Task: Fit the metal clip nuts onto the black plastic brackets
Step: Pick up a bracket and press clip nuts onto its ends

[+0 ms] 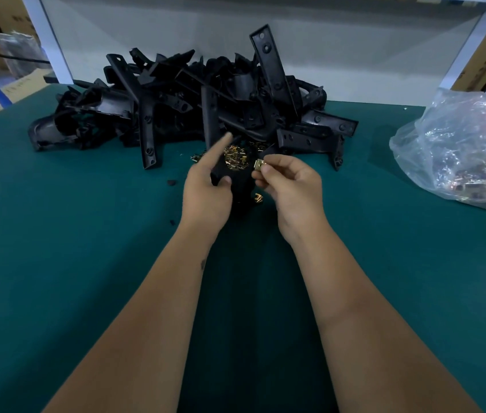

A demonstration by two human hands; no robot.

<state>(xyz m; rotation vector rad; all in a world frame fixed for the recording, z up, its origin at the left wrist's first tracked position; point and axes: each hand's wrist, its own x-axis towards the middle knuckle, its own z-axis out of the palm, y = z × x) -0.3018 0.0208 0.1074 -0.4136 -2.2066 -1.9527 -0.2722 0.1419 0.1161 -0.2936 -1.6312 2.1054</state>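
A single gold clip nut point(258, 164) is pinched at the curled fingertips of the right hand point(291, 186); a black bracket point(235, 186) is gripped by the left hand point(206, 189), thumb curled on it, forefinger stretched straight; a small heap of loose clip nuts point(234, 158) is seen just beyond that forefinger; the bracket pile point(206, 96) lies farther beyond both sets of fingers, on the green table point(72, 234); a clear plastic bag point(459, 150) sits well right of the right fingers.

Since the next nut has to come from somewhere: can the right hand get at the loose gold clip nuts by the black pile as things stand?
Probably yes. The loose clip nuts lie uncovered just beyond the right hand, with nothing between them. But its fingertips already pinch one clip nut, which must be fitted or dropped first.
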